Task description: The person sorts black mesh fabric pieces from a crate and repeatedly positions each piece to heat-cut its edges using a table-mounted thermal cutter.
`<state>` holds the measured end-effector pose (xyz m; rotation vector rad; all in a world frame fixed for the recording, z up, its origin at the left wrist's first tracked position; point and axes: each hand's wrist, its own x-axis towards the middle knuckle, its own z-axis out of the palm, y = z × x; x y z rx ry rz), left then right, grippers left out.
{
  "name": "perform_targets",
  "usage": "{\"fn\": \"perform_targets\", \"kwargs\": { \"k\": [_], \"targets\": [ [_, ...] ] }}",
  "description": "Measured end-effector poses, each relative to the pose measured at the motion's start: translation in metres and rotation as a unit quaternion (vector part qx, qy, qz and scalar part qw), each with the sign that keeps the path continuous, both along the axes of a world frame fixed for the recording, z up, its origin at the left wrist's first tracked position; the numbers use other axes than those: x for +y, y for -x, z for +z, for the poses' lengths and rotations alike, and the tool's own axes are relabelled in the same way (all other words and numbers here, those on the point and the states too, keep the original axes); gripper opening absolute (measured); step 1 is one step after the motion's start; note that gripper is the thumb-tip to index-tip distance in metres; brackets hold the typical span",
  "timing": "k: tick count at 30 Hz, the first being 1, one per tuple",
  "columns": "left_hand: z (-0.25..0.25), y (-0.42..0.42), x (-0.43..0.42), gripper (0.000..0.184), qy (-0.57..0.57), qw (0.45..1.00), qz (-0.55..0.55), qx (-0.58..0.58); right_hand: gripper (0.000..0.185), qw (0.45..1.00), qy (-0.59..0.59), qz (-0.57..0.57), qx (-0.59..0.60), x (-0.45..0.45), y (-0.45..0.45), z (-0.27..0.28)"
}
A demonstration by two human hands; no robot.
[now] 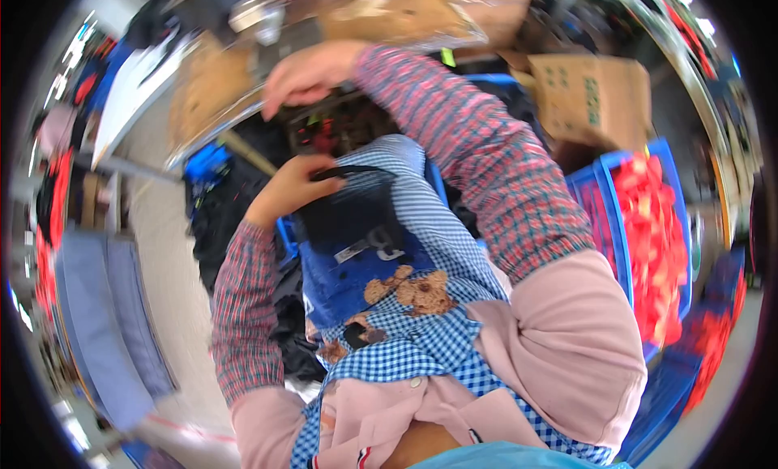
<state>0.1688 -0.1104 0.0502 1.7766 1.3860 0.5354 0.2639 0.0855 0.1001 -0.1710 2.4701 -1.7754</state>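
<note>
My left hand point(293, 190) pinches the upper edge of a black piece of fabric point(348, 218) between thumb and fingers. A dark band or strap loops along the top of this piece, which hangs in front of my blue checked apron point(421, 335). What kind of article it is, I cannot make out. Farther forward, my right hand point(312, 73) is raised by the edge of the worktable point(212, 84). Its fingers stretch out and droop downward, slightly blurred, with nothing visible in them. Dark clutter with red bits lies beneath the right hand.
To the right, a blue crate point(616, 218) holds red-orange fabric pieces point(644, 246), with a cardboard box point(596, 100) behind it. Black fabric point(223, 214) is heaped on the left near my forearm. A grey-blue panel point(105, 315) stands farther left beside the floor.
</note>
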Motion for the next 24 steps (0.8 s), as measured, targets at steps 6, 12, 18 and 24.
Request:
{"fn": "perform_targets", "kwargs": {
  "k": [6,12,18,24],
  "targets": [
    [0.03,-0.037,-0.001,0.018,0.009,0.999,0.052,-0.005,0.022,0.962,0.087,-0.253,0.06,-0.058,-0.127,-0.023],
    [0.047,-0.115,0.02,0.012,0.01,0.992,0.021,-0.122,0.024,0.675,0.187,-0.714,-0.015,-0.029,-0.294,-0.177],
    [0.02,-0.156,0.059,0.016,0.026,0.996,0.026,-0.083,0.045,0.543,-0.116,-0.824,-0.116,-0.049,-0.405,-0.304],
    [-0.02,-0.165,0.08,0.02,-0.006,0.998,0.032,0.046,0.081,0.59,-0.199,-0.736,-0.265,-0.044,-0.413,-0.31]
  ]
}}
